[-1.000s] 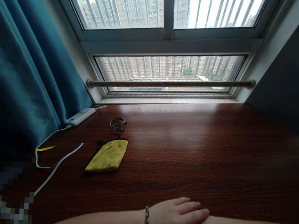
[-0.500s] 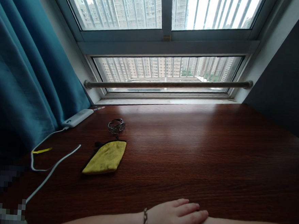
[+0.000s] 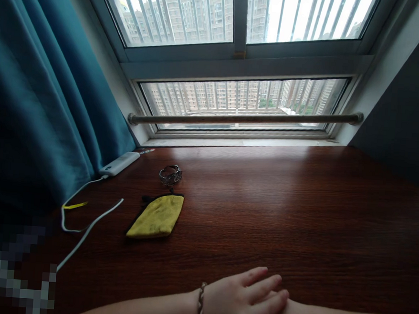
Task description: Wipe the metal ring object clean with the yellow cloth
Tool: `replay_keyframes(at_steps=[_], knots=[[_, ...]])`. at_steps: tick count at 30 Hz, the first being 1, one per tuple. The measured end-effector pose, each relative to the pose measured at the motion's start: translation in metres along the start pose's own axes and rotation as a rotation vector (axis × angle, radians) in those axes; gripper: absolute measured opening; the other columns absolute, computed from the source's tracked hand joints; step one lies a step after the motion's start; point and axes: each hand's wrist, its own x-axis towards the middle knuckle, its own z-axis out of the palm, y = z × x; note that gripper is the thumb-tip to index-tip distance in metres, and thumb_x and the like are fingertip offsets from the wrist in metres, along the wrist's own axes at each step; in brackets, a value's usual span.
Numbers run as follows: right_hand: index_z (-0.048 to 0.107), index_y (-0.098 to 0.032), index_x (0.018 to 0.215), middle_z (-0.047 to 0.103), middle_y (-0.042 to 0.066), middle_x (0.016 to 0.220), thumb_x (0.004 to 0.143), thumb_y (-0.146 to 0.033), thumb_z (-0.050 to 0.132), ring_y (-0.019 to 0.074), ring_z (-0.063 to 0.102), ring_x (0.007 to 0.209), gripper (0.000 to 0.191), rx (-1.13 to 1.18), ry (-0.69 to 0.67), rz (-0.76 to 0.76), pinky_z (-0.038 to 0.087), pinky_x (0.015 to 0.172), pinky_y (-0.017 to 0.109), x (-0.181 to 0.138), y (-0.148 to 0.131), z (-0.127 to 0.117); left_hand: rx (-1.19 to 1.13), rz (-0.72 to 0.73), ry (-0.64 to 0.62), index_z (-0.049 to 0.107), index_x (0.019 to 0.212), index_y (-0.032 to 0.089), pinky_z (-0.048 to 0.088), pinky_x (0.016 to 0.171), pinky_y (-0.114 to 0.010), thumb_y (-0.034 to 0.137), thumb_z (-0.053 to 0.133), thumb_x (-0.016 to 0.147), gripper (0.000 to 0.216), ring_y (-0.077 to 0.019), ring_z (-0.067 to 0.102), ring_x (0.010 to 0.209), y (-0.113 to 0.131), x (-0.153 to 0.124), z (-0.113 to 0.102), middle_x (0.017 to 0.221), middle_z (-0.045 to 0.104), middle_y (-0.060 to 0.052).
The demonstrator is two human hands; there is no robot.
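A: Start at nine o'clock. What's along that edge?

B: A teal curtain [image 3: 38, 92] hangs there. At about ten o'clock a white power bank [image 3: 120, 163] lies on the dark wooden counter [image 3: 299, 206], and its white cable [image 3: 87, 213] loops back toward eight o'clock, a yellow tie on it.

A: And nearer the middle?

B: A yellow pouch [image 3: 157, 216] lies flat, left of centre. Just beyond it, toward eleven o'clock, sits a silver ring-shaped piece [image 3: 170, 174], near the pouch; whether they touch I cannot tell.

A: The hands?

B: At six o'clock the left hand [image 3: 246, 300] lies flat with its fingers [image 3: 263, 287] stretched out and slightly apart, laid over the right forearm, which runs off toward four o'clock. A braided bracelet [image 3: 201, 304] circles the left wrist. It holds nothing. The right hand is out of the frame, so I cannot tell its state.

A: Twelve o'clock?

B: A barred window [image 3: 239, 44] with a rod [image 3: 244, 119] across its lower pane; the pouch lies well apart from the left hand.
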Motion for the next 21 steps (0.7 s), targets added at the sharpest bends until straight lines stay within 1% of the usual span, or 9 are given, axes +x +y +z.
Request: replay_keyframes(at_steps=[3,6,8,10,13,15,17,19,21], knots=[[0.051,-0.018,0.120,0.049,0.007,0.121,0.089,-0.039,0.046,0.0186,0.045,0.110,0.038,0.020,-0.051,-0.263,0.040,0.095,0.034,0.017,0.006,-0.014,0.017,-0.106,-0.049,0.039,0.128,0.016,0.033,0.104,-0.038,0.037,0.035,0.089,0.044,-0.0245,0.036,0.124,-0.011,-0.015,-0.021,0.129,0.047,-0.008],[0.047,-0.012,0.124,0.039,0.003,0.131,0.096,-0.025,0.030,0.0175,0.039,0.117,0.036,-0.113,-0.162,-0.488,0.036,0.099,0.027,0.032,0.010,-0.030,0.161,-0.370,-0.229,0.033,0.131,0.010,0.034,0.104,-0.037,0.015,0.033,0.087,0.044,-0.0237,0.026,0.129,-0.022,-0.050,-0.034,0.137,0.035,-0.009],[0.041,-0.011,0.129,0.029,0.004,0.137,0.097,-0.024,0.022,0.0193,0.035,0.121,0.039,-0.243,-0.232,-0.551,0.036,0.099,0.028,0.036,0.011,-0.039,0.308,-0.628,-0.267,0.028,0.133,0.007,0.034,0.104,-0.038,-0.001,0.029,0.078,0.056,-0.0240,0.023,0.131,-0.028,-0.080,-0.037,0.140,0.029,-0.012],[0.038,-0.012,0.131,0.025,0.004,0.138,0.098,-0.025,0.018,0.0196,0.032,0.123,0.041,-0.312,-0.266,-0.557,0.035,0.100,0.028,0.036,0.010,-0.045,0.434,-0.893,-0.286,0.030,0.131,0.002,0.034,0.103,-0.043,-0.003,0.030,0.073,0.058,-0.0282,0.023,0.130,-0.032,-0.110,-0.038,0.139,0.028,-0.016],[0.036,-0.012,0.133,0.023,0.004,0.139,0.098,-0.026,0.014,0.0197,0.030,0.124,0.043,-0.341,-0.300,-0.540,0.034,0.101,0.028,0.033,0.008,-0.046,0.541,-1.164,-0.397,0.040,0.124,0.003,0.040,0.094,-0.045,0.001,0.033,0.077,0.048,-0.0311,0.040,0.117,-0.038,-0.140,-0.039,0.126,0.043,-0.018],[0.035,-0.012,0.133,0.022,0.004,0.139,0.098,-0.026,0.013,0.0199,0.029,0.124,0.043,-0.337,-0.313,-0.531,0.033,0.102,0.028,0.032,0.007,-0.045,0.516,-1.251,-0.486,0.053,0.108,0.006,0.046,0.079,-0.040,0.001,0.029,0.080,0.037,-0.0266,0.053,0.095,-0.044,-0.149,-0.042,0.104,0.056,-0.015],[0.035,-0.011,0.133,0.021,0.004,0.139,0.098,-0.025,0.013,0.0205,0.028,0.125,0.044,-0.309,-0.309,-0.530,0.033,0.102,0.029,0.032,0.006,-0.043,0.477,-1.275,-0.536,0.057,0.088,0.011,0.046,0.070,-0.039,0.003,0.027,0.081,0.031,-0.0245,0.055,0.079,-0.050,-0.150,-0.045,0.084,0.057,-0.010],[0.036,-0.010,0.132,0.021,0.005,0.139,0.098,-0.025,0.014,0.0214,0.028,0.125,0.043,-0.258,-0.309,-0.526,0.032,0.103,0.031,0.032,0.006,-0.044,0.443,-1.257,-0.499,0.055,0.081,0.013,0.044,0.070,-0.040,0.008,0.032,0.082,0.024,-0.0244,0.053,0.076,-0.056,-0.146,-0.046,0.079,0.055,-0.009],[0.037,-0.010,0.131,0.022,0.007,0.139,0.098,-0.025,0.015,0.0225,0.028,0.125,0.043,-0.184,-0.322,-0.509,0.030,0.103,0.031,0.032,0.005,-0.050,0.403,-1.206,-0.390,0.054,0.086,0.013,0.044,0.072,-0.039,0.014,0.037,0.083,0.018,-0.0233,0.052,0.078,-0.059,-0.137,-0.045,0.083,0.054,-0.009]])
